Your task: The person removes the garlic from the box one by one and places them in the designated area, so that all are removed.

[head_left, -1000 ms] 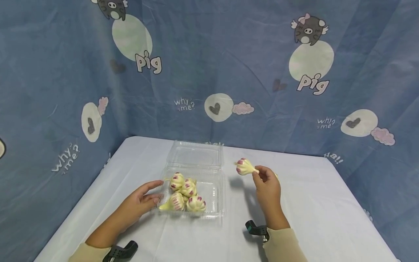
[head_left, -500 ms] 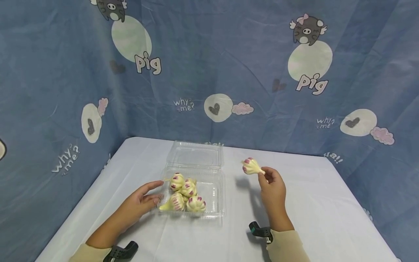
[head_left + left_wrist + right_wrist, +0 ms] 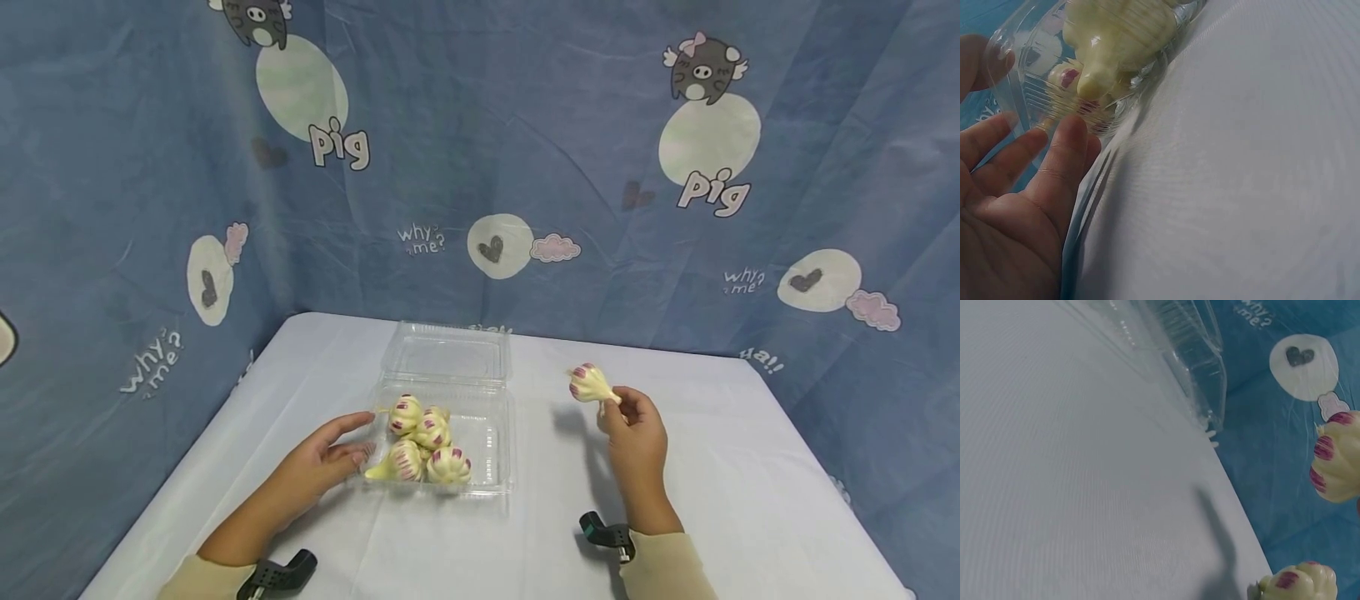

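Observation:
In the head view, an open clear plastic clamshell box (image 3: 491, 442) lies on the table, its lid (image 3: 448, 354) folded back. Several cream garlic bulbs with purple marks, one a front garlic bulb (image 3: 449, 466), sit in its left and middle part. My left hand (image 3: 318, 462) rests along the box's left wall with relaxed, spread fingers. Right of the box, my right hand (image 3: 636, 437) pinches a garlic bulb (image 3: 588, 383) by its stem above the table. A second garlic bulb (image 3: 1300, 584) shows near that hand in the right wrist view; how it is held is hidden.
A white cloth covers the table (image 3: 750, 467). Behind and at the left hangs a blue curtain (image 3: 585, 167) with printed pigs and lettering. A dark wrist device (image 3: 607, 533) sits by the right cuff, another (image 3: 277, 575) by the left.
My right hand has moved right, away from the box, and slightly toward me, with the garlic bulb in its fingers. The left hand and the box have stayed still.

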`<action>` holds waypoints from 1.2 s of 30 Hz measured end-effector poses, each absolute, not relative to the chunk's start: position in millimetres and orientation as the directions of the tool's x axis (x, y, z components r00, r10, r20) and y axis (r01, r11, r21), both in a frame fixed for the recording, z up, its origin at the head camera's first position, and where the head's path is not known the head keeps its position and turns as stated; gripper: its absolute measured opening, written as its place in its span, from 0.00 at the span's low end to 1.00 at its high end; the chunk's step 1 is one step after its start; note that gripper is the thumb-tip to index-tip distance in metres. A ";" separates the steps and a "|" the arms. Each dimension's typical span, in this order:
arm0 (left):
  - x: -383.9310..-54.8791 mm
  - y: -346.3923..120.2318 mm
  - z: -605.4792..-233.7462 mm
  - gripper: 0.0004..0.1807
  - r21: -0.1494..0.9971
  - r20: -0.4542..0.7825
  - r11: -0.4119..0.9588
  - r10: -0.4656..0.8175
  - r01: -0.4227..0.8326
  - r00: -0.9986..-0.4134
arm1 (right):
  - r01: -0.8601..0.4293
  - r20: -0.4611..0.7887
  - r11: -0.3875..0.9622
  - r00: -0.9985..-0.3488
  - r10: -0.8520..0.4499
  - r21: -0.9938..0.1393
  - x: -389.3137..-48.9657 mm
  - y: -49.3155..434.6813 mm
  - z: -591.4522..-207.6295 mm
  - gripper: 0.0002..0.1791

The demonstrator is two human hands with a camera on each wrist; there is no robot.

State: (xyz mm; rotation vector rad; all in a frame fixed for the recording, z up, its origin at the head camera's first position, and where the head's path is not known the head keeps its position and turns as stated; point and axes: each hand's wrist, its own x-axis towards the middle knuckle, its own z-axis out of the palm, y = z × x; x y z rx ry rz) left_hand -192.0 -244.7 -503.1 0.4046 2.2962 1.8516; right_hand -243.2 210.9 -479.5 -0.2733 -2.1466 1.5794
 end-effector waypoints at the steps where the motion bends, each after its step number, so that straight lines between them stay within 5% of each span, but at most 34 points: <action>1: -191.5 -244.4 -502.7 0.36 0.975 0.045 0.192 0.313 0.110 -0.949 | -0.112 0.246 0.319 -0.874 0.419 -0.941 -242.6 211.7 -479.5 0.12; 18: -195.8 -244.2 -507.4 0.36 0.969 0.031 0.223 0.297 0.101 -0.954 | -0.139 0.328 0.393 -0.819 0.471 -0.909 -234.9 229.4 -478.7 0.13; 36: -191.7 -245.3 -503.0 0.36 0.973 0.038 0.205 0.311 0.106 -0.950 | -0.048 0.283 0.403 -0.787 0.549 -0.914 -226.4 252.9 -476.5 0.16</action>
